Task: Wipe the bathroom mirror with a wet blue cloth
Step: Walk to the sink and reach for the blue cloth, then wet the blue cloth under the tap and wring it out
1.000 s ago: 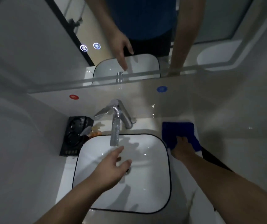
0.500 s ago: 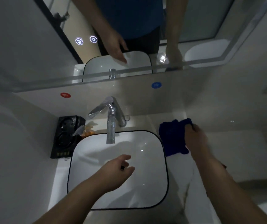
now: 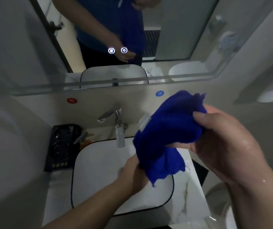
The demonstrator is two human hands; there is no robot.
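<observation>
Dim bathroom: white basin (image 3: 99, 171) with chrome faucet (image 3: 119, 128) set in a marble counter (image 3: 197, 195); pale walls (image 3: 13, 47), toilet (image 3: 221, 195) at right.

- I can read no words or numbers anywhere.
- On the mirror (image 3: 173, 38), near its lower edge, I see two glowing round touch icons (image 3: 117, 50); their symbols are too blurred to tell.
- On the wall below it: a red dot (image 3: 72, 100) and a blue dot (image 3: 159, 93), markings illegible.
</observation>
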